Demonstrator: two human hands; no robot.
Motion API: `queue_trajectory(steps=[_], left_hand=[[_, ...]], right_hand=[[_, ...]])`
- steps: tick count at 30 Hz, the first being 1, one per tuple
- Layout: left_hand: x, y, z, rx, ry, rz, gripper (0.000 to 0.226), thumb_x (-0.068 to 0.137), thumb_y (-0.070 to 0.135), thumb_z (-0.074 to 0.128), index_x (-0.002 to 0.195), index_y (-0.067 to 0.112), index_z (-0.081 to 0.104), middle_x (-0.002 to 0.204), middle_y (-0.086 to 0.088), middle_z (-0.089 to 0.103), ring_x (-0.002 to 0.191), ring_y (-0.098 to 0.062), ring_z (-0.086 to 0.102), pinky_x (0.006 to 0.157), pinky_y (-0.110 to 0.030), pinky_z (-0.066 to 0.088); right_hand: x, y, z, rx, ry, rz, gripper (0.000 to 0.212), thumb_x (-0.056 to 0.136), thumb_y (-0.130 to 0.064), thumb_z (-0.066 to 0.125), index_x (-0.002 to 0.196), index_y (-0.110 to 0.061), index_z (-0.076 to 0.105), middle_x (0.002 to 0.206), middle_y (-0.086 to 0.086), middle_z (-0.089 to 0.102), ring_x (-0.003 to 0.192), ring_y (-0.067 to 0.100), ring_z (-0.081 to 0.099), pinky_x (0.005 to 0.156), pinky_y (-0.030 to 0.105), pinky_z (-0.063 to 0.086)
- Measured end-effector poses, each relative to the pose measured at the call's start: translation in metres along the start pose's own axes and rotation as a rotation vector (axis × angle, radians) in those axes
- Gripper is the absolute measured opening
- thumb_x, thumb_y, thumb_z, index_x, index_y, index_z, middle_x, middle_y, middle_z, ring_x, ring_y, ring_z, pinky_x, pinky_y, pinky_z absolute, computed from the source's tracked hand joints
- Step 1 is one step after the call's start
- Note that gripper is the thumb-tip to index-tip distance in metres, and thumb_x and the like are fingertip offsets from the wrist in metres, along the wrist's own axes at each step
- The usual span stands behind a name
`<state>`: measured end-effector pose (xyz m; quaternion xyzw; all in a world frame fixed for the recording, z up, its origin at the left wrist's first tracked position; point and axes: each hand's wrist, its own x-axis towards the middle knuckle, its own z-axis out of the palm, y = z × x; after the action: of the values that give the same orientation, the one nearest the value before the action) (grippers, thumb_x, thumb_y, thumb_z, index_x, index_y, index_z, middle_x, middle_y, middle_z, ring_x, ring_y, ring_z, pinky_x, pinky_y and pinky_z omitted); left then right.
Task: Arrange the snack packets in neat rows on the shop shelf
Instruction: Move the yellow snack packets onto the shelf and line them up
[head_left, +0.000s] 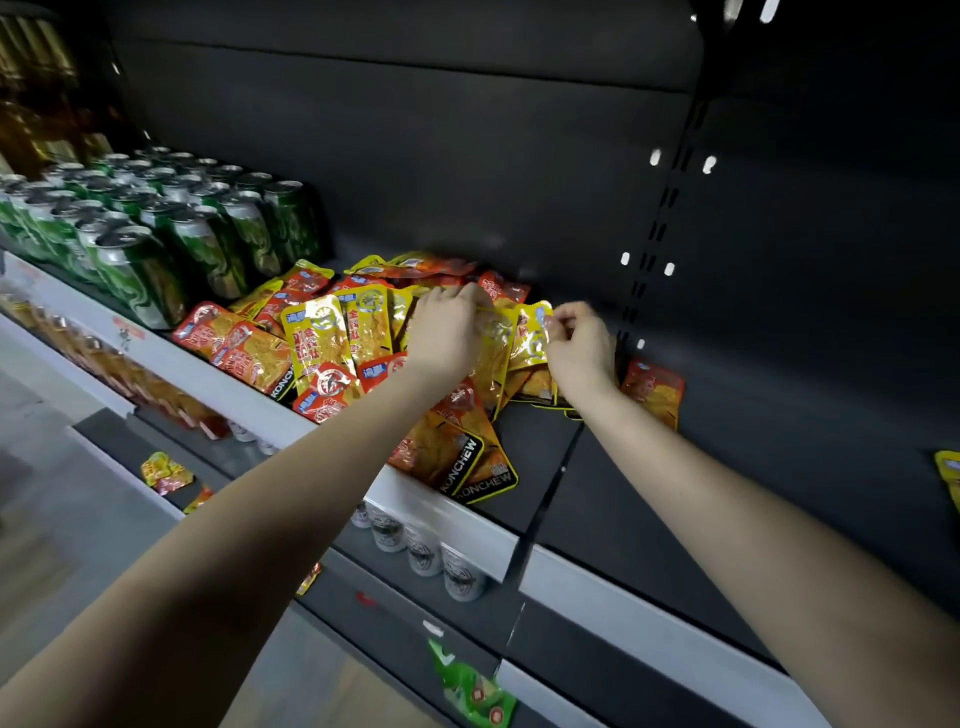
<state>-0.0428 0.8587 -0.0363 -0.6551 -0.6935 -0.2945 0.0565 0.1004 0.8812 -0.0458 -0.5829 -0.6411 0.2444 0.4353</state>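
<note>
The left hand (445, 335) pinches a yellow packet (493, 358) in its fingers. The right hand (583, 349) pinches a second yellow packet (531, 340) just beside it. Both packets are at the three o'clock edge of the packet pile (322, 348) on the shelf (597, 499). Green cans (208, 239) stand at ten o'clock.

The glossy yellow and orange-red foil snack packets (317, 343) lie in a loose, overlapping heap on the dark grey metal shop shelf (597, 493), some flat, some tilted, a few reaching to its white front edge. At the right end of the heap one yellow packet (493, 358) is upright, pinched at its top by the left hand (447, 332). A second yellow packet (532, 338) just beside it is pinched by the right hand (582, 348).
</note>
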Motion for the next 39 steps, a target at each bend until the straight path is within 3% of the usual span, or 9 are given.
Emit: queue_trajectory(steps=[3,7,10,15,22,29,34,36,39], left_hand=[[0.004,0.030,-0.003,-0.156,0.042,0.007,0.020,0.092,0.017,0.054,0.107,0.008,0.063,0.108,-0.012,0.066,0.102,-0.032,0.057,0.083,-0.031,0.038],[0.009,0.078,-0.002,-0.325,0.028,-0.025,0.021,0.093,0.016,0.055,0.106,0.004,0.065,0.109,-0.012,0.068,0.101,-0.028,0.061,0.075,-0.021,0.035],[0.008,0.114,0.006,-0.383,0.011,0.025,0.024,0.091,0.016,0.058,0.108,0.002,0.066,0.112,-0.011,0.068,0.109,-0.027,0.059,0.080,-0.019,0.034],[0.000,0.176,0.031,-0.459,-0.069,0.075,0.023,0.092,0.016,0.057,0.110,0.004,0.066,0.109,-0.012,0.069,0.103,-0.027,0.061,0.068,-0.009,0.027],[-0.023,0.274,0.071,-0.540,-0.216,0.174,0.024,0.092,0.017,0.057,0.110,0.003,0.064,0.108,-0.014,0.067,0.102,-0.026,0.061,0.067,-0.012,0.028],[-0.055,0.362,0.096,-0.625,-0.373,0.259,0.018,0.092,0.015,0.058,0.103,0.004,0.065,0.102,-0.009,0.067,0.085,-0.010,0.053,0.065,-0.008,0.030],[-0.072,0.405,0.108,-0.634,-0.452,0.283,0.013,0.090,0.018,0.061,0.098,0.010,0.068,0.091,0.002,0.063,0.083,-0.007,0.054,0.064,-0.007,0.032],[-0.079,0.414,0.113,-0.629,-0.479,0.276,0.010,0.090,0.018,0.061,0.095,0.013,0.068,0.091,0.003,0.062,0.082,-0.006,0.054,0.065,-0.009,0.035],[-0.088,0.419,0.117,-0.606,-0.503,0.270,0.008,0.089,0.018,0.061,0.093,0.014,0.068,0.088,0.003,0.063,0.081,-0.007,0.055,0.070,-0.017,0.038]], right_hand=[[0.001,0.006,-0.028,0.051,0.076,-0.015,0.014,0.094,-0.010,0.049,0.102,-0.006,0.060,0.096,0.011,0.070,0.087,0.023,0.058,0.073,0.025,0.040],[0.009,0.023,-0.076,0.018,0.138,-0.044,0.016,0.092,-0.013,0.054,0.104,-0.008,0.063,0.100,0.012,0.070,0.094,0.030,0.062,0.074,0.028,0.043],[0.011,0.039,-0.115,0.030,0.178,-0.067,0.017,0.089,-0.015,0.058,0.102,-0.007,0.066,0.102,0.009,0.069,0.092,0.020,0.062,0.069,0.018,0.038],[0.008,0.079,-0.184,-0.021,0.203,-0.041,0.015,0.087,-0.013,0.060,0.098,-0.010,0.069,0.100,0.004,0.070,0.089,0.013,0.061,0.063,0.010,0.037],[-0.017,0.133,-0.283,-0.111,0.266,0.033,0.017,0.086,-0.014,0.063,0.100,-0.011,0.071,0.097,0.005,0.071,0.080,0.006,0.057,0.063,0.005,0.037],[-0.053,0.172,-0.369,-0.121,0.274,0.142,0.016,0.088,-0.015,0.062,0.100,-0.016,0.072,0.095,-0.001,0.071,0.084,0.006,0.061,0.083,0.020,0.047],[-0.076,0.194,-0.411,-0.161,0.284,0.200,0.016,0.089,-0.014,0.060,0.098,-0.019,0.072,0.088,-0.008,0.066,0.075,0.001,0.060,0.061,0.001,0.041],[-0.082,0.201,-0.421,-0.197,0.267,0.213,0.016,0.090,-0.014,0.060,0.098,-0.020,0.073,0.088,-0.010,0.066,0.072,-0.002,0.058,0.054,-0.001,0.038],[-0.088,0.209,-0.425,-0.232,0.235,0.231,0.016,0.089,-0.015,0.061,0.096,-0.021,0.073,0.094,-0.006,0.069,0.082,0.008,0.063,0.061,0.006,0.042]])
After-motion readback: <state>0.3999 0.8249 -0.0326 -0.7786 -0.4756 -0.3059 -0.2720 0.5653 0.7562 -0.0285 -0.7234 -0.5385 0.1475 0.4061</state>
